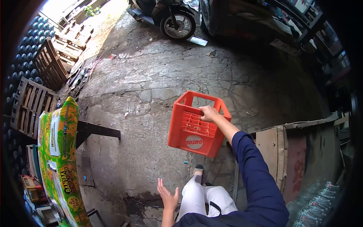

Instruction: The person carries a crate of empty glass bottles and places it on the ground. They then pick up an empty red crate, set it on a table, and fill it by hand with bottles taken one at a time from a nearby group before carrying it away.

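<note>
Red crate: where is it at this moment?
In the head view the red crate hangs right of centre over the concrete floor, gripped at its rim by the right hand.

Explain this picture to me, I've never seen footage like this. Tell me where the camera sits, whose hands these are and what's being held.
There is no machine here. A person wears one camera on the head, and it looks forward and down, so you see their own arms and legs from above. The round, bent edges come from the wide lens.

The right hand, on the arm in the dark blue sleeve, grips the rim of a red crate and holds it off the ground. Its compartments look empty. The left hand is open, fingers spread, and holds nothing.

Below is cracked concrete ground. A scooter is parked at the top, wooden pallets lean on the left beside green and yellow packs, and wrapped bottles lie at the lower right.
</note>
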`<state>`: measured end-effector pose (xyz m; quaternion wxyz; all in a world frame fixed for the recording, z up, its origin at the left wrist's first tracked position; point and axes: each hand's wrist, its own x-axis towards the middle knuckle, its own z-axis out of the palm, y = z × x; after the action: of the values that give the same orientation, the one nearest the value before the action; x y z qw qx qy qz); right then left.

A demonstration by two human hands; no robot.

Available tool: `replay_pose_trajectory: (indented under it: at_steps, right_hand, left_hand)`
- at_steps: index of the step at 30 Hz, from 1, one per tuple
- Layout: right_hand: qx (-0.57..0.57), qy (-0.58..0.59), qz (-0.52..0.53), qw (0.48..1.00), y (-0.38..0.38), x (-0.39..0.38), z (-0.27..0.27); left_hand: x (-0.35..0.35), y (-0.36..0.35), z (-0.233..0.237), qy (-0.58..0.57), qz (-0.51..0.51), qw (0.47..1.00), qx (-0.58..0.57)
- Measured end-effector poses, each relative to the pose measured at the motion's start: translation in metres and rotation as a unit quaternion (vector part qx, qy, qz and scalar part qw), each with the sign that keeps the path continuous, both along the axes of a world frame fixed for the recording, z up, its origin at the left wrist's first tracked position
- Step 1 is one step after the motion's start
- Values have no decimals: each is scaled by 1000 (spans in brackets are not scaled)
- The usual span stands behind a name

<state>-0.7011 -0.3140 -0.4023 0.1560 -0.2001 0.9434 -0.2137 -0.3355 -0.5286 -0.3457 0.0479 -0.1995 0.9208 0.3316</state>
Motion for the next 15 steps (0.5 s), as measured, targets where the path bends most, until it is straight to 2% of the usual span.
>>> replay_pose_trajectory:
  at_steps: [1, 2, 6, 8, 11, 14, 15]
  right_hand:
    - [-23, 45, 9, 999, -5, 0, 30]
    - [-42, -1, 7, 999, -9, -4, 64]
    - [-108, -140, -35, 984, -19, 3, 257]
    - [-177, -102, -24, 979, -12, 15, 344]
    - [-198, -45, -30, 979, 6, 60, 484]
    - [-185, 42, -21, 982, 35, 126, 588]
    - [-191, 106, -11, 976, 45, 146, 609]
  left_hand:
    - [-10, 6, 31, 7, -23, 1000, -8]
    - [-22, 12, 63, 18, -47, 999, -16]
    - [-59, 25, 203, 115, -132, 981, -85]
    - [-67, 28, 270, 172, -156, 967, -109]
    - [-76, 40, 355, 277, -192, 934, -116]
    - [-66, 52, 400, 307, -222, 920, -96]
    - [-62, 55, 402, 335, -238, 902, -130]
